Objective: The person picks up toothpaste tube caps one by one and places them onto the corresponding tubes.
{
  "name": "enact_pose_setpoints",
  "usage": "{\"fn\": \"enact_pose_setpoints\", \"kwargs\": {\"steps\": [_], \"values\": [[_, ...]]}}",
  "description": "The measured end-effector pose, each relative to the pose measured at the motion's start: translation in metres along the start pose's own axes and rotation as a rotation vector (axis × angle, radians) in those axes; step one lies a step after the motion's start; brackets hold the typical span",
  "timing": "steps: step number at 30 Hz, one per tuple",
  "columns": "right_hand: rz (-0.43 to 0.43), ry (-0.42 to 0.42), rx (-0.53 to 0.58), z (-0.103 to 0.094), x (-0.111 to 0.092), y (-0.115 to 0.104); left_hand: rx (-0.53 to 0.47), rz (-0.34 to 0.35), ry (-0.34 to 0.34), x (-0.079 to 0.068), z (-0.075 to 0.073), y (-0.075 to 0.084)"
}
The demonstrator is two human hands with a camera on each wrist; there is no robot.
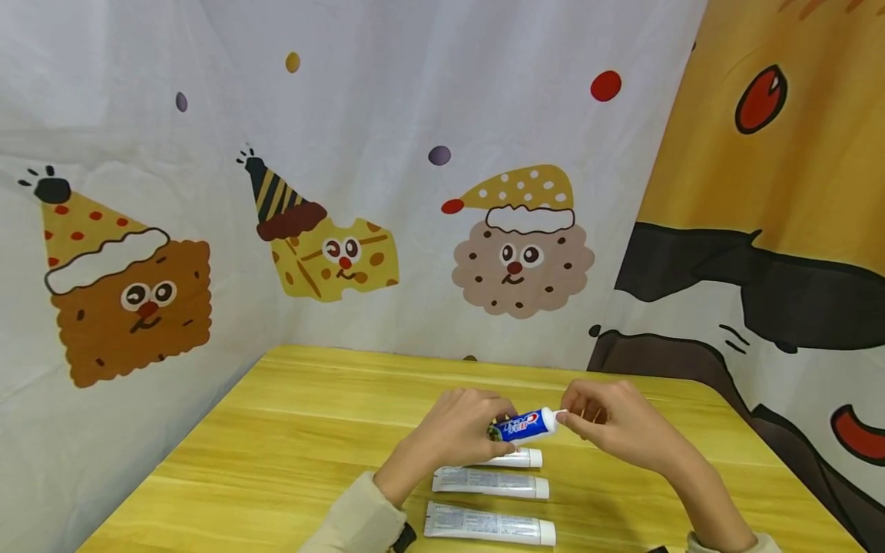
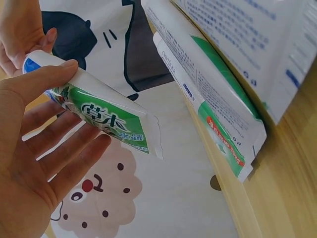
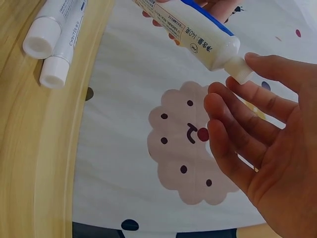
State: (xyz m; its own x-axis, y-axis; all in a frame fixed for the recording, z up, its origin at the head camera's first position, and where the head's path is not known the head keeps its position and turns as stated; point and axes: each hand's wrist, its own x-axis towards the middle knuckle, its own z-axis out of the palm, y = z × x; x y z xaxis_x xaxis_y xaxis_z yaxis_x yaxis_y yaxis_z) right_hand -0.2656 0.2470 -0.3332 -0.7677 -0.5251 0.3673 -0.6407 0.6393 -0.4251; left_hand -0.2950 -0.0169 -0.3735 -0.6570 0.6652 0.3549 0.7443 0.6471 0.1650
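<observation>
A blue, white and green toothpaste tube (image 1: 523, 426) is held above the table in my left hand (image 1: 459, 426). In the left wrist view my thumb presses on the tube's side, the fingers lie behind it, and its flat green end (image 2: 111, 119) points away from the palm. My right hand (image 1: 625, 422) pinches the small white cap (image 3: 238, 69) at the tube's other end between thumb and index finger. The remaining right fingers (image 3: 237, 116) are loosely bent and touch nothing. Cap and tube neck meet in the right wrist view; whether the cap is loose cannot be told.
Three more toothpaste tubes lie in a row on the wooden table (image 1: 276, 430): a far one (image 1: 525, 458) partly behind my left hand, a middle one (image 1: 491, 484) and a near one (image 1: 489, 524). Their white caps face right. A cartoon-printed curtain (image 1: 387, 92) stands behind the table.
</observation>
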Motion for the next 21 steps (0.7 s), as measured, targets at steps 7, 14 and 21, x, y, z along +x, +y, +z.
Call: {"fn": "enact_pose_setpoints", "kwargs": {"steps": [7, 14, 21], "values": [[0.019, -0.021, 0.002, 0.0013, 0.0004, 0.0007, -0.002, -0.001, -0.011, 0.0, 0.0019, -0.0003], [0.022, -0.028, 0.007, 0.0002, 0.0015, 0.0, -0.011, 0.0, -0.013, 0.0014, 0.003, 0.0001], [0.02, -0.032, 0.01, 0.0017, 0.0013, 0.0011, -0.014, 0.004, -0.016, 0.001, 0.0041, 0.0013]]}}
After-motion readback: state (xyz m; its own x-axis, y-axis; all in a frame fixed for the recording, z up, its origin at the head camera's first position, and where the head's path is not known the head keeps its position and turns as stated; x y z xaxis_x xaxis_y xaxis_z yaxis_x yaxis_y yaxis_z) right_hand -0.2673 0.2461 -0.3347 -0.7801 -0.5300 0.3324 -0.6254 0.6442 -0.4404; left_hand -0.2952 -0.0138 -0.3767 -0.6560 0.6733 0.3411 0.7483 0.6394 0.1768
